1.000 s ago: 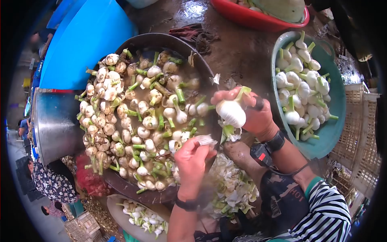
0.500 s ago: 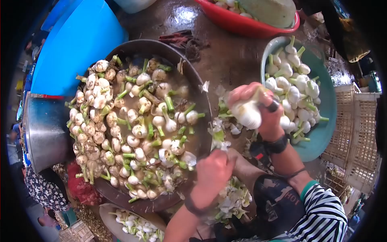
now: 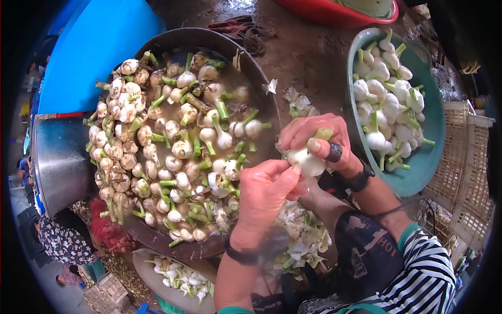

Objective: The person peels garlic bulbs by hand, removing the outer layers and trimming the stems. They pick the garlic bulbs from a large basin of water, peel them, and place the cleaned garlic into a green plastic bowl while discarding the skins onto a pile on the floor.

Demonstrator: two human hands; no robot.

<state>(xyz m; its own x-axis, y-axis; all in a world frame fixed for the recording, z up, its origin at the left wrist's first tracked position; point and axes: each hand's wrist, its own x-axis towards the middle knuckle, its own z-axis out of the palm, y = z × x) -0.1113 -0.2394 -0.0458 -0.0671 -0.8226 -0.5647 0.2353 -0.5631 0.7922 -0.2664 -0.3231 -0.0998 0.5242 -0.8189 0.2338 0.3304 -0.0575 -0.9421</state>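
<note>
My right hand [image 3: 325, 137] is wrapped round a white garlic bulb [image 3: 307, 161], its short green stem poking up by the thumb. A dark band circles a finger of that hand. Thumb and fingertips of my left hand [image 3: 267, 189] pinch the lower side of the same bulb; what lies between those fingertips is partly hidden. Left of my hands is a wide dark tub [image 3: 261, 99] of murky water, full of soil-stained garlic bulbs [image 3: 125, 146] with cut green stems. To the right, a green basin [image 3: 436, 157] holds clean white bulbs [image 3: 389, 104].
Peeled skins [image 3: 306, 230] are heaped below my hands. A red basin [image 3: 334, 13] stands at the top, beside a blue container [image 3: 99, 57] and a metal pot [image 3: 60, 162] on the left. Woven crates [image 3: 463, 167] line the right. Another bowl [image 3: 151, 261] of garlic sits below the tub.
My left hand has risen from the skin heap to the bulb and now touches it. My right hand has moved slightly, still holding the garlic bulb. The camera view has shifted somewhat.
</note>
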